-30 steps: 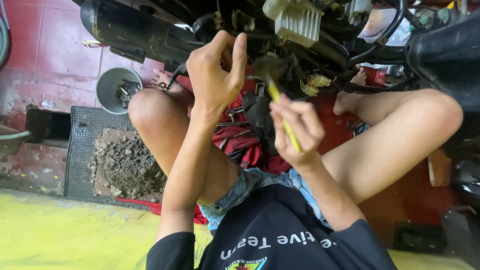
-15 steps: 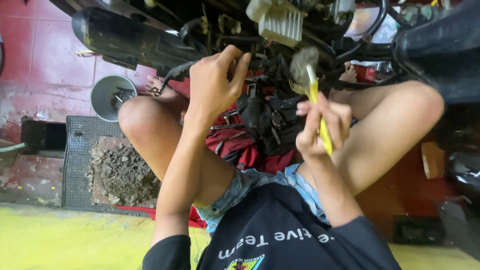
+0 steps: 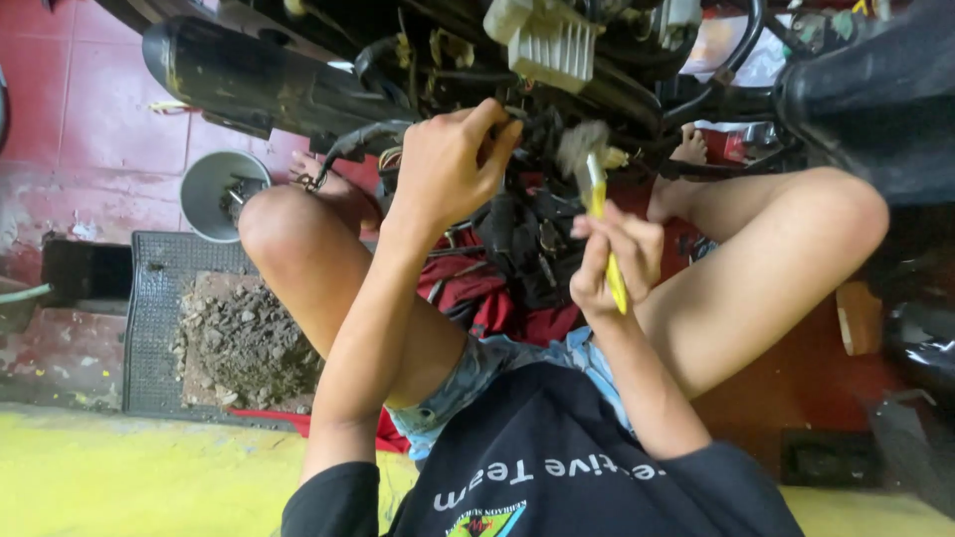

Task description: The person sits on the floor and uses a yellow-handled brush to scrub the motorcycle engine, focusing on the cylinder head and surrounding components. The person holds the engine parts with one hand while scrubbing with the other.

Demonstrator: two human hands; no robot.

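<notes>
I sit on the floor with knees spread, under a motorcycle's engine area. My left hand (image 3: 450, 167) reaches up and pinches dark wiring and parts (image 3: 517, 214) below a pale finned block (image 3: 550, 45). My right hand (image 3: 609, 261) is shut on a yellow-handled brush (image 3: 595, 184); its grey bristles point up near the same parts, just right of my left fingers. A black exhaust pipe (image 3: 264, 85) runs across the upper left.
A grey metal bowl (image 3: 204, 189) with small parts stands on the red tiles by my left knee. A black rubber mat (image 3: 149, 328) carries a heap of dirt (image 3: 244, 343). Red cloth (image 3: 477, 293) lies between my legs. A dark motorcycle body (image 3: 875, 80) fills the right.
My right hand raised the brush from lap height toward the engine parts, then eased slightly left. My left hand stayed on the wiring. The view shifted a little.
</notes>
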